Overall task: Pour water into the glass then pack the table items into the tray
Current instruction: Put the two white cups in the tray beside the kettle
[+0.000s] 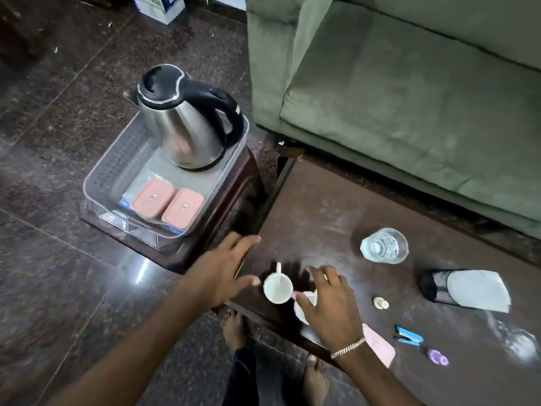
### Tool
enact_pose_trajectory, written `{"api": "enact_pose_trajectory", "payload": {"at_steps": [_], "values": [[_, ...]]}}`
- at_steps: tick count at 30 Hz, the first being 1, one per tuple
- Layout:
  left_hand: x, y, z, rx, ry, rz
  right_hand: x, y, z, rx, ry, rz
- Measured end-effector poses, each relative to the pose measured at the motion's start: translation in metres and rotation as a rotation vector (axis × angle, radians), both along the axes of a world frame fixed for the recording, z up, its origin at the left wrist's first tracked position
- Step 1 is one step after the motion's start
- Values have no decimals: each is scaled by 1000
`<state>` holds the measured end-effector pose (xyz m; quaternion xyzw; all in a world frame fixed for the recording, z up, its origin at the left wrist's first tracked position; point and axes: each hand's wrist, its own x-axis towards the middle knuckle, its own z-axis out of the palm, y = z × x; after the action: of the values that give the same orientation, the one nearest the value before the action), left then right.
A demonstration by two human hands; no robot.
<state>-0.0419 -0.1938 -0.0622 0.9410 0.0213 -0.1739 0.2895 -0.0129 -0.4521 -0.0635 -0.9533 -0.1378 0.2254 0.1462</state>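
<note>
The mug [278, 288] stood between the left hand [222, 273] and right hand [333, 309], both spread and empty, handle pointing away from the person.

One kettle [187, 124], one tray [98, 175], two pink boxes [152, 197] in the tray, one mug [278, 288], one glass [383, 246], one stapler [408, 338], one mesh holder [433, 285].

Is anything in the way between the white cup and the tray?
Nothing but the person's own left hand lies between the cup and the tray. Inside the tray, the kettle fills the far end and two pink boxes sit near the front, with bare floor between them.
</note>
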Motion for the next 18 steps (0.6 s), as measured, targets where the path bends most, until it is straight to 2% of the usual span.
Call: {"api": "enact_pose_trajectory", "payload": {"at_steps": [2, 6, 13, 18], "values": [[-7, -41, -17, 97, 152, 6, -13, -22, -12, -92, 54, -18], [-19, -98, -47, 179, 245, 9, -38, -33, -34, -168, 72, 27], [-20, -119, -71, 243, 168, 42, -47, -26, -53, -268, -56, 73], [-20, -84, -30, 146, 123, 85, -42, -10, -31, -189, -70, 10]]}}
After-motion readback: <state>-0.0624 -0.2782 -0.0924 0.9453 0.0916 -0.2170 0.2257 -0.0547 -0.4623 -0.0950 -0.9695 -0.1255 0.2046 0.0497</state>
